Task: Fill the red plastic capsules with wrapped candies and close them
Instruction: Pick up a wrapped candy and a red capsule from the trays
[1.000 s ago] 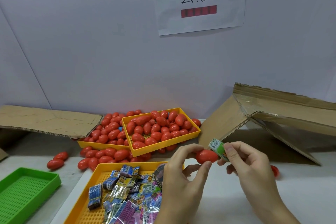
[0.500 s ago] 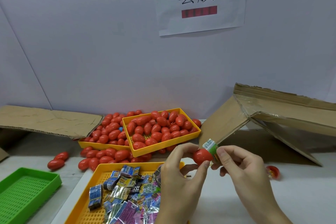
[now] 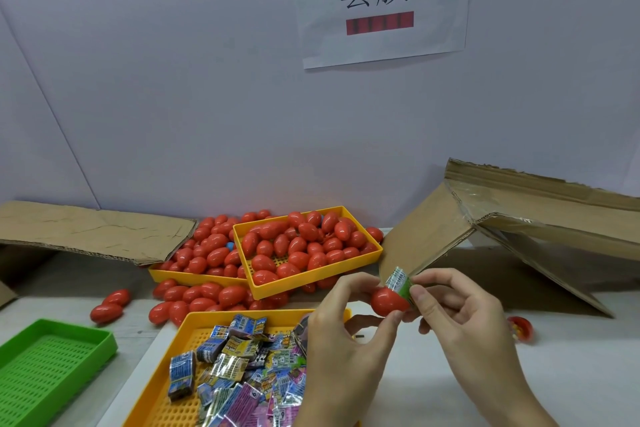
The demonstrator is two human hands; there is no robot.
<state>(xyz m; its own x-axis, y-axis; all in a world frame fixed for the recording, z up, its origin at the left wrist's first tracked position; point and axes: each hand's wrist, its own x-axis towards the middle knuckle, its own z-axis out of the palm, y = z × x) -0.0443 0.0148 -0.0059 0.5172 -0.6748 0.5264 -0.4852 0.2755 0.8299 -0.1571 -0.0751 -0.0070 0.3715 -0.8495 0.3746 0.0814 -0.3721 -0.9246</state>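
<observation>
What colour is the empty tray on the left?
Bright green, with a slotted mesh floor: the tray shows best in the head view, the only one.

Three yellow trays (image 3: 363, 255) sit on the tabletop (image 3: 571, 374): two behind the near one hold red capsules (image 3: 287, 246), too many and too heaped to count, and the near one (image 3: 180, 402) holds a pile of wrapped candies (image 3: 239, 367), likewise beyond counting. Left of the near tray lies one green tray (image 3: 45, 367), and two loose capsules (image 3: 109, 307) lie beyond it. There are two cardboard pieces (image 3: 90, 229), one paper sign (image 3: 381, 0), two hands (image 3: 346, 357), one held capsule half (image 3: 388, 302), one held candy (image 3: 398, 282) and one open half (image 3: 519, 329) to the right.
</observation>
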